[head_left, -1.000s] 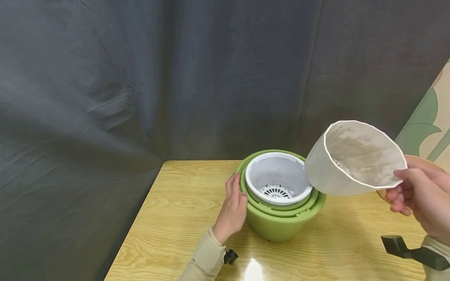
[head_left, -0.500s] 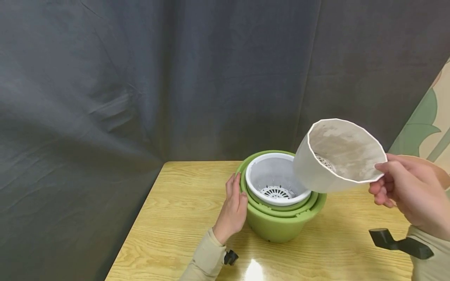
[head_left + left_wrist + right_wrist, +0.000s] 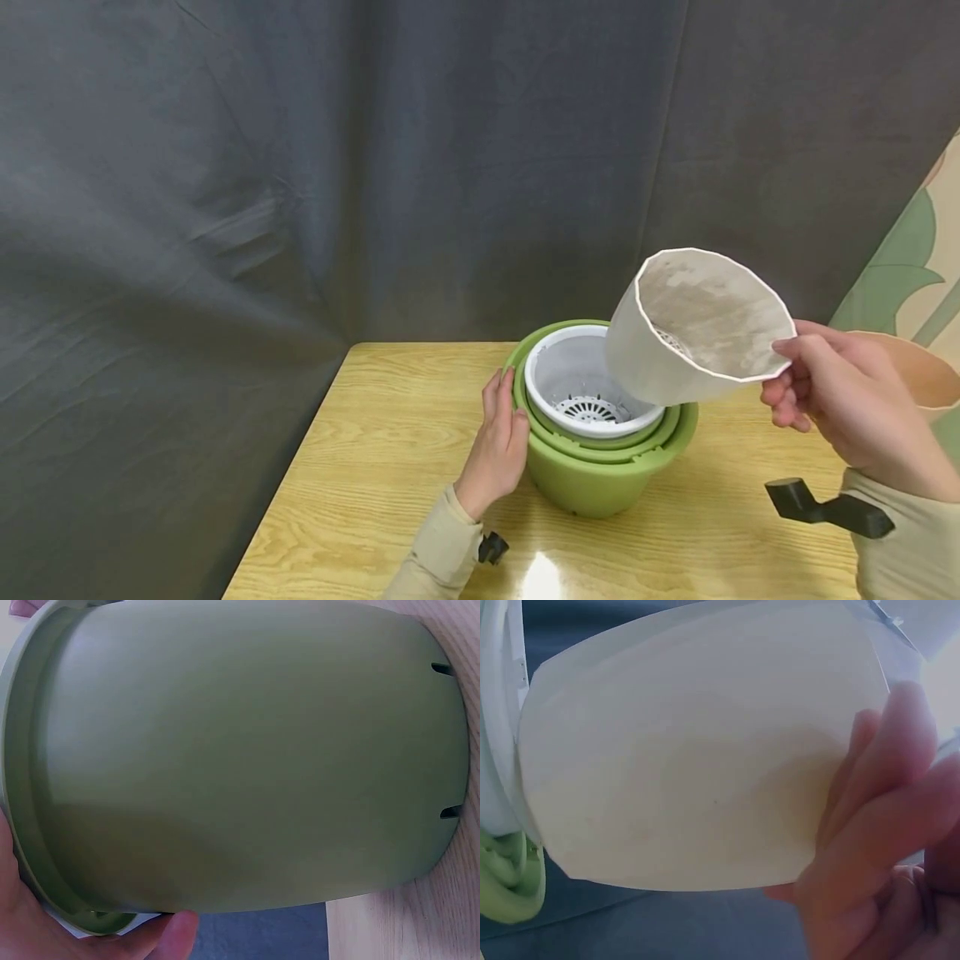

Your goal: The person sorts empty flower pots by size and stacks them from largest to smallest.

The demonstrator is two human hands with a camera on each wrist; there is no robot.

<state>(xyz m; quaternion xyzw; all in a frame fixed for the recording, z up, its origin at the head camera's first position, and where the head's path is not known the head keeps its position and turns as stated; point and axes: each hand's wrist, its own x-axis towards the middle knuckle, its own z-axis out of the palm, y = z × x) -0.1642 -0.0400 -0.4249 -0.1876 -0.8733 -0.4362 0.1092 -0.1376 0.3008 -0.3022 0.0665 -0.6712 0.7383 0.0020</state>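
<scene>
A stack of nested pots stands on the table: a large green flowerpot (image 3: 581,487) outside, green rims within it, and a white flowerpot (image 3: 558,375) with a slotted bottom innermost. My left hand (image 3: 495,450) rests against the left side of the green pot's rim, fingers fairly straight. The left wrist view is filled by the green pot's outer wall (image 3: 247,750). Between thumb and fingers my right hand (image 3: 847,396) pinches the rim of a second white flowerpot (image 3: 660,362), stained inside. It is tilted over the right part of the stack, its mouth facing up and right.
A peach-coloured pot (image 3: 918,371) stands at the far right behind my right wrist. A dark curtain (image 3: 480,167) hangs behind the wooden table (image 3: 360,475). A panel with leaf patterns (image 3: 907,250) is at the right edge.
My right hand has carried the tilted white flowerpot to the left and slightly up, further over the stack. More of the peach-coloured pot shows. My left hand has stayed on the green flowerpot.
</scene>
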